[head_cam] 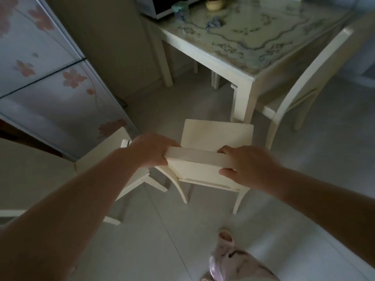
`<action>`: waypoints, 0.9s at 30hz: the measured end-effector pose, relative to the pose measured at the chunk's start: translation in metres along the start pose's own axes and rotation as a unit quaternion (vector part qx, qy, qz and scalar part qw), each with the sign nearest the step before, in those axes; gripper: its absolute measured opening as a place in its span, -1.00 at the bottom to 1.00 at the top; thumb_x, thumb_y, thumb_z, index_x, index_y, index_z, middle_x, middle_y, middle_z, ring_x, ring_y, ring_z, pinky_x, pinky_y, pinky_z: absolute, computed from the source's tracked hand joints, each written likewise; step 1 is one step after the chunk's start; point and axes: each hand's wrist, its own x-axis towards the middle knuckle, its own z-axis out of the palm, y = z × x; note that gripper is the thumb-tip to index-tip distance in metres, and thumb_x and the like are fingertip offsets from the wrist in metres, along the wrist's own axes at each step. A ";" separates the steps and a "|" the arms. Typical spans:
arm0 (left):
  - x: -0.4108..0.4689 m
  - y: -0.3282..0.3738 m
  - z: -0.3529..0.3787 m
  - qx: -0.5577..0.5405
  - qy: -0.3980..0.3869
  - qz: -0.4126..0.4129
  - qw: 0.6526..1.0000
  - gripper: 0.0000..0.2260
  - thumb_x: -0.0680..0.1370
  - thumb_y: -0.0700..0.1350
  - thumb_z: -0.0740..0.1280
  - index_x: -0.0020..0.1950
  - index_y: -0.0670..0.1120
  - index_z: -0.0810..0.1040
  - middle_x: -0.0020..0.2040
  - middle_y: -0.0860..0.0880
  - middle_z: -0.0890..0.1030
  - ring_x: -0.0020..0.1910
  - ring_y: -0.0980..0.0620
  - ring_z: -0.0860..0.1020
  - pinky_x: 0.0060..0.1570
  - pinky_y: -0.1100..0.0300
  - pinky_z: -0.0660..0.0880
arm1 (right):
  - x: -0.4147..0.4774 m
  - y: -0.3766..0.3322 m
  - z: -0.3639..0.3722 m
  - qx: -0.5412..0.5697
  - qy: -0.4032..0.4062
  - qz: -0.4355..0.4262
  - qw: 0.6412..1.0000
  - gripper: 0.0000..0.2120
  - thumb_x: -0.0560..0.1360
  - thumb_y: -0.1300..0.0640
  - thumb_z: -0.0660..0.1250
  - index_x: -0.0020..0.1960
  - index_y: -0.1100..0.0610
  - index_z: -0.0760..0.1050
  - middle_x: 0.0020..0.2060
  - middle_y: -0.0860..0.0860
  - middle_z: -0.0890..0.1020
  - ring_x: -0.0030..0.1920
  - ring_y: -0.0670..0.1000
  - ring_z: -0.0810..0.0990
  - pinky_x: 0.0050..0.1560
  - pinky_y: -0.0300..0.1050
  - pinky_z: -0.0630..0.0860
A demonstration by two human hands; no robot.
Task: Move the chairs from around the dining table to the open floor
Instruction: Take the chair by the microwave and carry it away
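- Cream-painted wood chair (pixel 215 136) is being gripped by its top rail, seen from above and behind.
- Left hand (pixel 151 150) is being wrapped over the left end of the rail, fingers over the front edge, thumb side underneath.
- Right hand (pixel 246 165) is being clamped on the right end of the same rail, fingers over the top and thumb at the back; both hands are closed on the chair, set apart along the rail.
- Chair is being held on the tile floor (pixel 203 250) just off the near corner of the dining table (pixel 239 63), its seat already out from under the top.
- Whether the legs are being lifted or dragged cannot be told.
- Second chair (pixel 300 94) is being left tucked at the table's right side; parts of another chair (pixel 129 185) are being seen beside the fridge (pixel 46 78) on the left.
- Step in hand, as judged: pull-out of this chair is under way, transfer to open floor not yet done.
- Next move is being judged to need a backward pull or lift toward the clear tiles, with the legs kept clear of the table leg, the left-hand chair and the slippered foot (pixel 225 238) close behind.
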 end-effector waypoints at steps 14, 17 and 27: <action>-0.003 -0.019 0.001 -0.022 -0.040 0.096 0.994 -0.43 0.43 -0.23 0.38 0.36 0.22 0.43 0.18 0.07 0.62 0.14 0.04 0.55 0.12 0.17 0.42 | -0.010 -0.023 -0.009 0.023 -0.061 0.065 0.996 -0.37 0.49 -0.24 0.21 0.49 -0.18 0.09 0.11 0.01 0.63 0.03 0.03 0.61 0.09 -0.07 0.49; -0.022 -0.034 0.005 0.000 -0.043 0.132 0.990 -0.39 0.41 -0.24 0.35 0.38 0.23 0.41 0.18 0.07 0.62 0.13 0.02 0.56 0.08 0.15 0.45 | -0.023 -0.058 -0.005 0.022 -0.059 0.091 0.994 -0.37 0.50 -0.22 0.20 0.50 -0.17 0.06 0.18 0.01 0.60 0.06 0.03 0.61 0.12 -0.08 0.49; -0.096 -0.089 0.038 0.015 -0.029 0.210 0.977 -0.40 0.40 -0.24 0.33 0.38 0.20 0.42 0.24 0.04 0.59 0.21 -0.01 0.53 0.21 0.08 0.44 | -0.062 -0.193 0.009 0.014 -0.035 0.186 0.982 -0.37 0.51 -0.21 0.20 0.50 -0.18 0.04 0.15 0.02 0.62 0.03 0.03 0.62 0.07 -0.05 0.55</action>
